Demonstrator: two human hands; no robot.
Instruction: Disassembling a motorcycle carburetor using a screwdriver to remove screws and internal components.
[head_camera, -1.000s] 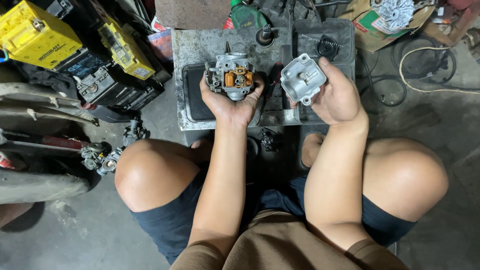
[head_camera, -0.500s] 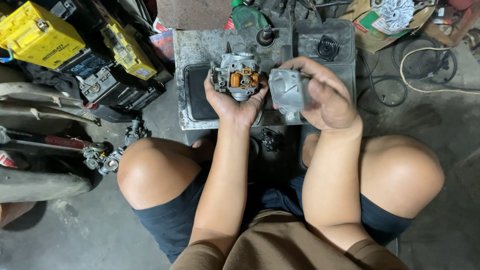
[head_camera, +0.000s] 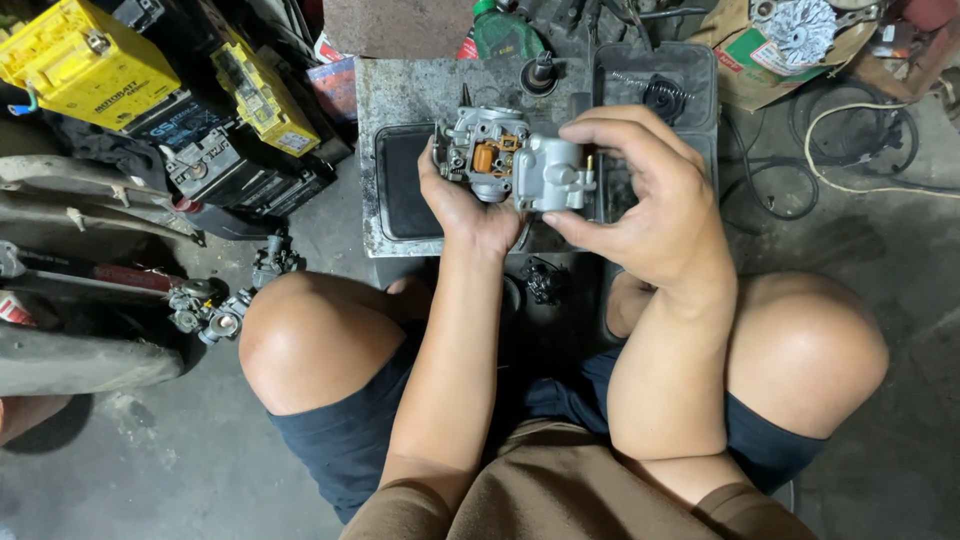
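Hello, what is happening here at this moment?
A person sits low on a workshop floor over a grey metal tray. The left hand holds a grey metal carburettor body with an orange part inside. The right hand presses a grey metal bowl cover against its side. Yellow and black batteries stand on the person's left.

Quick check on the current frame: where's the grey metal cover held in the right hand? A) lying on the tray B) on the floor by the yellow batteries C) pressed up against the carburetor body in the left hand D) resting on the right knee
C: the right hand holds the grey cover against the carburetor body gripped by the left hand, both raised above the grey tray.
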